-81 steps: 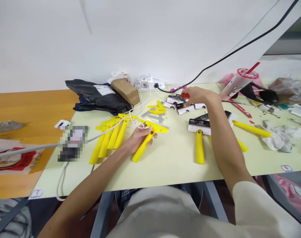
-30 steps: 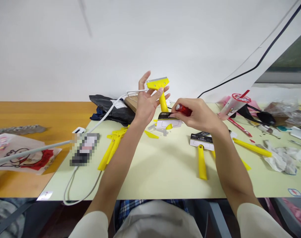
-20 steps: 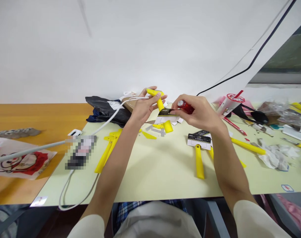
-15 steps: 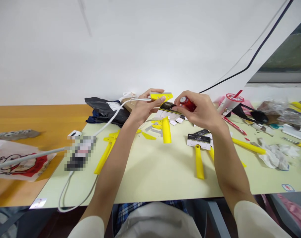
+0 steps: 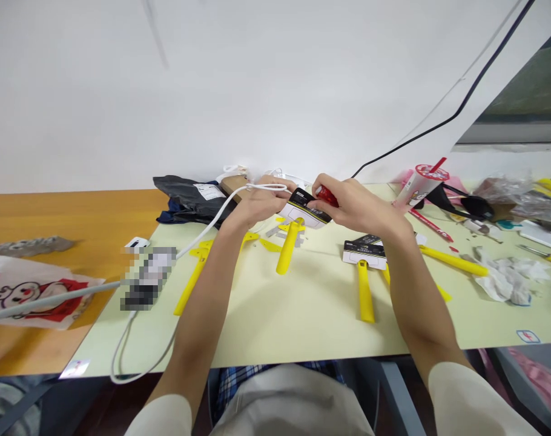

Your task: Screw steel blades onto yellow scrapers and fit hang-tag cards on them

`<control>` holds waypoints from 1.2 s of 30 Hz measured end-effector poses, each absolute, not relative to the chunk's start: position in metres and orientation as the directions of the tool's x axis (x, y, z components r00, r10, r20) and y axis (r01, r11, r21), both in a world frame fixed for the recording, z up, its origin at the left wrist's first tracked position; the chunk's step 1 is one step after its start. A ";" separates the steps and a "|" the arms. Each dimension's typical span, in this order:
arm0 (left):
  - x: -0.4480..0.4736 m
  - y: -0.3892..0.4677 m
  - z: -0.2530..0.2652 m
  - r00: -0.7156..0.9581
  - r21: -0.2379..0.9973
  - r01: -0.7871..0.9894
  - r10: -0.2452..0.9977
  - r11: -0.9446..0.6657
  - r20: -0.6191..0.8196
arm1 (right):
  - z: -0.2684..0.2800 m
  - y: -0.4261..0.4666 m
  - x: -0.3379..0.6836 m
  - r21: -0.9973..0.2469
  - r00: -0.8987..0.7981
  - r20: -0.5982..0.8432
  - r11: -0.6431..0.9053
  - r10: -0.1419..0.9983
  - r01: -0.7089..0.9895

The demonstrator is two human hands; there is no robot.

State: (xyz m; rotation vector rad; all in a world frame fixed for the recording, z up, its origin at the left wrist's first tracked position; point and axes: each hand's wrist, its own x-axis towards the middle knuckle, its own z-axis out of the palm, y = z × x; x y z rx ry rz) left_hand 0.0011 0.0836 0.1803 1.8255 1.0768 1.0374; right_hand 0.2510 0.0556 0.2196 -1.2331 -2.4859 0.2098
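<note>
Both hands are together above the back of the table, at a yellow-handled scraper (image 5: 290, 245) whose head sits in a black-and-white card sleeve (image 5: 308, 209). My left hand (image 5: 264, 203) is closed at the sleeve's left side, its fingertips partly hidden behind the card. Across the back of that hand runs a white cable (image 5: 207, 218). My right hand (image 5: 341, 197) wraps round a red cylindrical handle (image 5: 326, 195), its fingertips also touching the card's right side. Under the hands lie loose yellow and grey flat pieces (image 5: 270, 245).
Sleeved scrapers (image 5: 365, 290) lie by my right forearm, bare yellow ones (image 5: 191, 281) by my left. Further right are a drink cup (image 5: 418, 188), a red pen (image 5: 432, 225) and crumpled tissue (image 5: 507, 275). A black bag (image 5: 184, 200) lies at the back left.
The sleeved scraper has turned, its handle swinging to the left and its card now facing me. The yellow head piece seen in my left hand is no longer visible. My right hand has shifted slightly left.
</note>
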 end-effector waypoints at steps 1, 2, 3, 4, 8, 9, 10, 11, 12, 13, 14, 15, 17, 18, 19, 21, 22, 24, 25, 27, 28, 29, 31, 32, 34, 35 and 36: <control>0.002 0.084 0.180 0.339 0.897 0.276 0.908 -0.346 0.246 | 0.220 0.056 0.251 -0.295 -0.554 0.266 0.614 0.789 0.732; 0.004 0.084 0.180 0.363 0.903 0.256 0.900 -0.345 0.241 | 0.221 0.056 0.251 -0.307 -0.546 0.286 0.616 0.787 0.726; 0.006 0.084 0.181 0.372 0.905 0.239 0.894 -0.353 0.250 | 0.223 0.056 0.252 -0.320 -0.534 0.305 0.613 0.789 0.723; 0.009 0.085 0.181 0.357 0.901 0.225 0.892 -0.371 0.278 | 0.224 0.055 0.253 -0.329 -0.521 0.317 0.607 0.793 0.723; 0.019 0.090 0.176 0.141 0.902 0.148 0.912 -0.405 0.386 | 0.230 0.054 0.263 -0.321 -0.442 0.415 0.583 0.795 0.747; 0.021 0.091 0.174 0.100 0.918 0.107 0.923 -0.382 0.372 | 0.231 0.053 0.266 -0.320 -0.410 0.452 0.573 0.792 0.754; 0.023 0.092 0.171 0.093 0.937 0.057 0.937 -0.344 0.338 | 0.232 0.053 0.268 -0.323 -0.374 0.488 0.562 0.789 0.762; 0.025 0.093 0.169 0.124 0.956 0.005 0.949 -0.294 0.291 | 0.233 0.053 0.271 -0.330 -0.339 0.518 0.549 0.785 0.768; 0.027 0.093 0.167 0.187 0.970 -0.046 0.952 -0.239 0.243 | 0.233 0.053 0.272 -0.339 -0.308 0.541 0.538 0.783 0.772; 0.030 0.092 0.166 0.264 0.978 -0.092 0.943 -0.186 0.204 | 0.234 0.053 0.273 -0.349 -0.282 0.560 0.530 0.779 0.773; 0.034 0.090 0.165 0.333 0.981 -0.132 0.925 -0.146 0.182 | 0.233 0.053 0.273 -0.358 -0.263 0.573 0.526 0.776 0.771; 0.038 0.088 0.165 0.378 0.978 -0.166 0.908 -0.125 0.180 | 0.233 0.053 0.273 -0.369 -0.250 0.582 0.525 0.774 0.767; 0.046 0.083 0.165 0.391 0.967 -0.215 0.896 -0.134 0.211 | 0.232 0.054 0.270 -0.392 -0.240 0.585 0.528 0.775 0.753; 0.049 0.081 0.165 0.377 0.963 -0.226 0.899 -0.146 0.224 | 0.231 0.054 0.269 -0.400 -0.245 0.578 0.532 0.778 0.746; 0.052 0.079 0.164 0.367 0.963 -0.224 0.902 -0.152 0.227 | 0.230 0.054 0.268 -0.407 -0.258 0.567 0.538 0.782 0.738; 0.055 0.077 0.163 0.367 0.970 -0.202 0.908 -0.136 0.203 | 0.229 0.055 0.266 -0.412 -0.291 0.542 0.551 0.789 0.726; 0.055 0.077 0.163 0.370 0.975 -0.186 0.910 -0.123 0.185 | 0.229 0.056 0.266 -0.412 -0.302 0.532 0.553 0.791 0.724; 0.053 0.077 0.162 0.366 0.982 -0.154 0.917 -0.109 0.159 | 0.229 0.057 0.267 -0.408 -0.305 0.527 0.551 0.793 0.728; 0.051 0.078 0.162 0.365 0.985 -0.137 0.919 -0.105 0.149 | 0.229 0.058 0.268 -0.405 -0.300 0.530 0.547 0.793 0.732; 0.046 0.080 0.162 0.400 0.991 -0.099 0.908 -0.092 0.125 | 0.229 0.060 0.270 -0.404 -0.300 0.526 0.545 0.796 0.735; 0.043 0.081 0.161 0.433 0.993 -0.082 0.895 -0.086 0.113 | 0.229 0.061 0.271 -0.409 -0.310 0.517 0.548 0.798 0.729; 0.040 0.083 0.161 0.468 0.994 -0.066 0.878 -0.082 0.103 | 0.229 0.063 0.272 -0.417 -0.325 0.503 0.554 0.801 0.720; 0.034 0.084 0.160 0.518 0.996 -0.031 0.850 -0.089 0.092 | 0.229 0.065 0.273 -0.439 -0.371 0.460 0.569 0.807 0.695; 0.031 0.085 0.160 0.525 0.995 -0.007 0.846 -0.103 0.091 | 0.228 0.066 0.273 -0.449 -0.392 0.438 0.575 0.809 0.684; 0.026 0.085 0.160 0.519 0.988 0.060 0.850 -0.140 0.089 | 0.228 0.067 0.273 -0.459 -0.418 0.406 0.577 0.813 0.676; 0.023 0.085 0.160 0.524 0.982 0.099 0.848 -0.160 0.086 | 0.227 0.067 0.273 -0.455 -0.423 0.395 0.574 0.815 0.681; 0.021 0.085 0.161 0.538 0.974 0.137 0.839 -0.180 0.080 | 0.227 0.068 0.272 -0.448 -0.426 0.388 0.571 0.817 0.688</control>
